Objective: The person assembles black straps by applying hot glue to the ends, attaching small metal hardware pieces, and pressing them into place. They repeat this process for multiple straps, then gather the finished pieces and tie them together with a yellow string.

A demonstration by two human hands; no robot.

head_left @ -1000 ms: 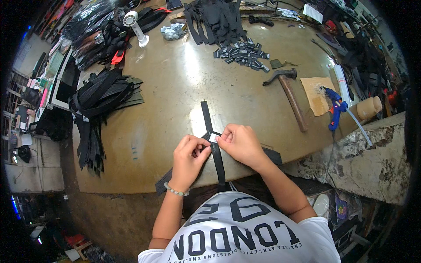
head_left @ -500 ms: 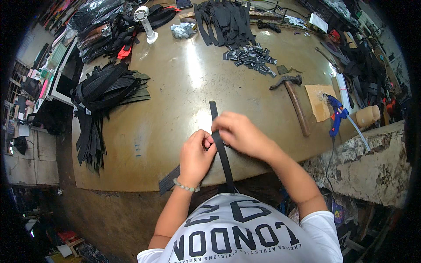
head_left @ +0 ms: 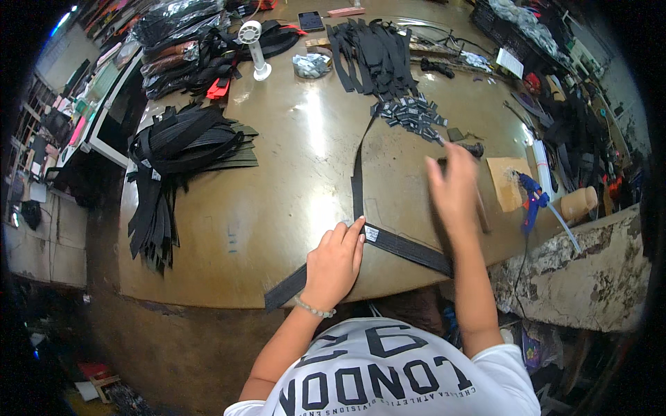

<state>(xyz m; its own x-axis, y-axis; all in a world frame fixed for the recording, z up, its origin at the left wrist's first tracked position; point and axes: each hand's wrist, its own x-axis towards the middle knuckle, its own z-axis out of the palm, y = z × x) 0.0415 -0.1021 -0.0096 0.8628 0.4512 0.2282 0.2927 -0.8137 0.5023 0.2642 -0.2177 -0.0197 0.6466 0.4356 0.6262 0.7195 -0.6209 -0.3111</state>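
My left hand [head_left: 336, 260] lies with its fingers stretched out over a wide black webbing strap [head_left: 413, 252], pressing it against the table. A small white label [head_left: 372, 234] shows on that strap just right of my fingertips. From under the fingers a narrower black strip [head_left: 358, 187] runs away from me, twisting toward the pile of small dark tags [head_left: 409, 114]. My right hand [head_left: 454, 184], blurred, is off the straps, thumb and fingers apart. It is over the hammer [head_left: 483, 211], covering most of it; whether it touches the hammer I cannot tell.
Black straps [head_left: 191, 145] are heaped at the left, and cut strips [head_left: 374, 55] lie at the back. A white handheld fan [head_left: 257, 55] and a bag of small pieces [head_left: 312, 65] stand beyond. At right are a blue glue gun [head_left: 533, 197] and cardboard [head_left: 504, 180].
My right hand has left the strap and moved right and away, toward the hammer. My left hand has gone from pinching to lying flat. The wide strap and its label now show.
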